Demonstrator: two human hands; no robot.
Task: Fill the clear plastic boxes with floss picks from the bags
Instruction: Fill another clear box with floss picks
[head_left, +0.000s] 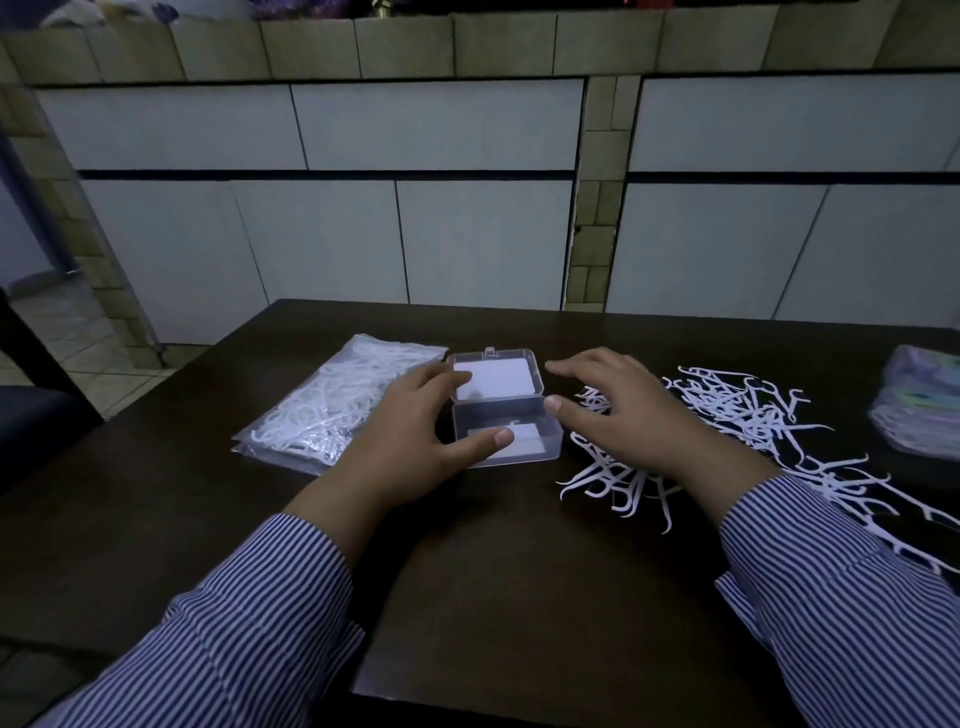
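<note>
A clear plastic box (511, 415) lies open on the dark table (493, 597), its lid (506, 382) folded back, with no floss picks inside. My left hand (410, 441) rests against the box's left side, thumb on the front rim, fingers reaching over the lid's left edge. My right hand (623, 415) hovers flat just right of the box, fingers spread over a loose pile of white floss picks (737, 415). A sealed clear bag of white floss picks (322, 405) lies left of the box.
Another bag with pale coloured contents (919, 405) sits at the table's right edge. Loose picks trail toward the near right edge (893, 530). A tiled counter with white panels (441, 208) stands behind the table. A dark chair (36, 405) is at the left.
</note>
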